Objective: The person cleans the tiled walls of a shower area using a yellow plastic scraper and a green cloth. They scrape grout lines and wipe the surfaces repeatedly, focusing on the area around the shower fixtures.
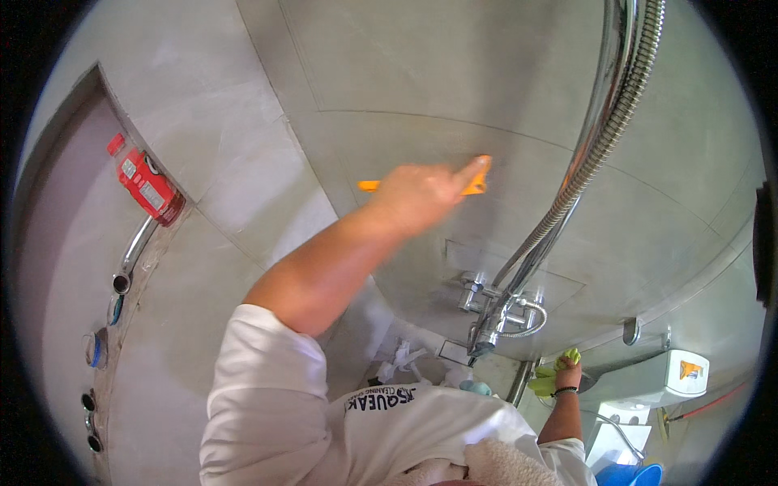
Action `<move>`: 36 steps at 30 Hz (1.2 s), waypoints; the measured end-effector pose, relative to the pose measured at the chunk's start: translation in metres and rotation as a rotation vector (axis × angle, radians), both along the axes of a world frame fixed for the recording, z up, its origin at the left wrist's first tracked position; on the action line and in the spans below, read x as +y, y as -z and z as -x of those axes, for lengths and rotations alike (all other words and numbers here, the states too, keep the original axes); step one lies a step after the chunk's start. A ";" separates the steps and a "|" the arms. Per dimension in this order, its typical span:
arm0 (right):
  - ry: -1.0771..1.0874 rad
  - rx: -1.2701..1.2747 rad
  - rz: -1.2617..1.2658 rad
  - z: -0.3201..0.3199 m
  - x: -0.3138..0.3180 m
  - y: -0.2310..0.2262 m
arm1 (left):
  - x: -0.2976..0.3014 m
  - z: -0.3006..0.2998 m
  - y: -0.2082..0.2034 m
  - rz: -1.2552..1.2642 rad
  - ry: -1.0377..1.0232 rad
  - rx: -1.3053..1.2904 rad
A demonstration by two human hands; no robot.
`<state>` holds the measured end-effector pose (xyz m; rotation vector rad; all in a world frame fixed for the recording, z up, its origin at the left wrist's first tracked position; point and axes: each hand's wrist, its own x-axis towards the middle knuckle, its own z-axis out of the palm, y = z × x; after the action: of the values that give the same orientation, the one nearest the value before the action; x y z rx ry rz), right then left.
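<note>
My left hand (417, 194) is closed around an orange plastic scraper (476, 185), pressed against the grey tiled wall in front of me. One end of the tool shows past my thumb and the other beyond my wrist side. My right hand (570, 376), low at the right, grips a yellow-green cloth or rubber glove (545, 381); which of the two I cannot tell. To the right of my left hand, a chrome shower pipe with a ribbed hose (567, 190) runs down to a mixer tap (496, 312).
A recessed shelf at left holds a red-labelled bottle (150, 182), a chrome shower handset (134, 253) and small chrome fittings (91, 421). Lower right stand a white cistern (640, 381) with an orange tool (690, 370) on it and a blue bucket (632, 475). Crumpled white material (401, 360) lies below.
</note>
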<state>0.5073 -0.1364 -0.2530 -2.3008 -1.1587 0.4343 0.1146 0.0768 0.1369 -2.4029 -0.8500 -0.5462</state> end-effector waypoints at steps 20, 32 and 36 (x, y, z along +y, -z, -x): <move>0.060 0.071 -0.100 -0.009 0.019 -0.009 | -0.005 0.012 0.001 -0.008 -0.203 0.031; 0.002 0.021 -0.090 -0.015 0.014 -0.018 | -0.007 0.016 0.011 -0.018 -0.173 0.010; -0.028 -0.010 -0.155 -0.017 0.018 -0.020 | 0.002 0.054 0.004 -0.004 -0.389 0.022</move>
<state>0.5239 -0.1184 -0.2330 -2.1576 -1.1880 0.3313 0.0611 0.0788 0.1326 -2.1545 -1.2648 -0.3662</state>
